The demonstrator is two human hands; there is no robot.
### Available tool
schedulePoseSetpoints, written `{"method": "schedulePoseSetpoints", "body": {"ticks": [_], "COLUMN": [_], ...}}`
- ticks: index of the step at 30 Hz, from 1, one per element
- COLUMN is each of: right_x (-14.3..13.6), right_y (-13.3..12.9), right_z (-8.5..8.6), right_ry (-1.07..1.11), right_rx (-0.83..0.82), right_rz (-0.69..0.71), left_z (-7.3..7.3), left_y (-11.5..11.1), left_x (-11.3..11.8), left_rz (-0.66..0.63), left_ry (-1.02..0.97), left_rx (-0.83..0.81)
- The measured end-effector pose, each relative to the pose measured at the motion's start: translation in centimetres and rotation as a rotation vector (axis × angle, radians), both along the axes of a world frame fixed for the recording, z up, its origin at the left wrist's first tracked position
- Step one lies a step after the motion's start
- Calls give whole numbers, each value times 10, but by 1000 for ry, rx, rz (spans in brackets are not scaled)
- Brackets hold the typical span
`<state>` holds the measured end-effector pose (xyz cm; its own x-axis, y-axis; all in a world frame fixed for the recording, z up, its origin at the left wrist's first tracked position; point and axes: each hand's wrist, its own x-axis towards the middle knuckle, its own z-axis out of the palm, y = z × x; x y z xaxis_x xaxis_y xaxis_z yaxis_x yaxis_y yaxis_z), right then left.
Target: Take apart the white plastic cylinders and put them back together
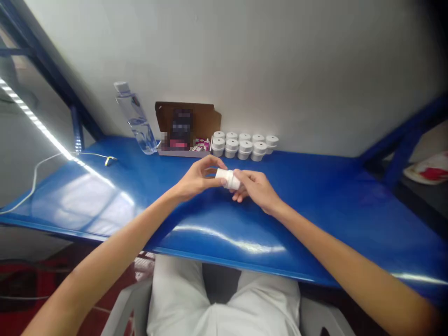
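Observation:
A small white cylindrical container [228, 178] is held on its side above the blue table, between both of my hands. My left hand [203, 177] pinches its left end with thumb and fingers. The right end is gripped by my right hand [255, 187], the thumb on top and the fingertips curled below. Just behind, two rows of similar white containers [245, 147] stand upright near the wall.
The blue table [315, 200] meets a grey wall. An open cardboard box [205, 119] with small packets stands left of the containers, beside a tilted clear bottle [138, 122]. A white cable [35, 175] lies at the left. Blue frame bars rise at both sides.

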<state>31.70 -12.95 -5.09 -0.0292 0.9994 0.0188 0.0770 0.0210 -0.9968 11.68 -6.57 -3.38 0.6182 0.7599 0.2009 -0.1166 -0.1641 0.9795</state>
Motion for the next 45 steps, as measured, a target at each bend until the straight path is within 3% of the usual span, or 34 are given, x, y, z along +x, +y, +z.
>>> {"method": "schedulePoseSetpoints", "body": {"ticks": [2, 5, 11, 18, 21, 25, 28, 30, 35, 37, 41, 42, 43, 45], "right_x": [0, 0, -3, -7, -7, 0, 5, 5, -3, -6, -7, -7, -6, -4], "right_y": [3, 4, 4, -6, -6, 1, 4, 3, -7, -8, -2, 0, 1, 0], "right_z": [-1, 0, -1, -11, -9, -3, -2, -3, -1, 0, -4, -5, -6, -7], "right_ry": [124, 202, 89, -160, -131, 13, 4, -59, -364, -350, -65, -12, 9, -41], "right_rx": [-125, -119, 200, 496, 453, 193, 177, 288, 767, 716, 196, 132, 133, 300], "right_rz": [21, 18, -95, -93, -94, -13, 16, -17, -47, -65, -95, -82, -72, -88], "left_z": [0, -1, 1, 2, 6, 9, 6, 2, 0, 2, 4, 4, 3, 3], "left_y": [0, -1, -1, -4, -6, -4, -3, -2, -4, -4, -4, -4, -4, -4], "left_x": [0, 1, 1, 1, -1, -8, -10, -9, -3, -3, -6, -6, -6, -6], "left_rz": [-27, -34, 54, 124, 80, -30, -57, -45, 102, 69, -77, -86, -81, -41], "left_ry": [-11, -17, 114, 265, 234, 175, 163, 154, 208, 194, 56, 26, 4, -5], "left_rx": [49, 69, 5, -93, -89, 129, 239, 221, 7, -12, 80, 104, 115, 78]}}
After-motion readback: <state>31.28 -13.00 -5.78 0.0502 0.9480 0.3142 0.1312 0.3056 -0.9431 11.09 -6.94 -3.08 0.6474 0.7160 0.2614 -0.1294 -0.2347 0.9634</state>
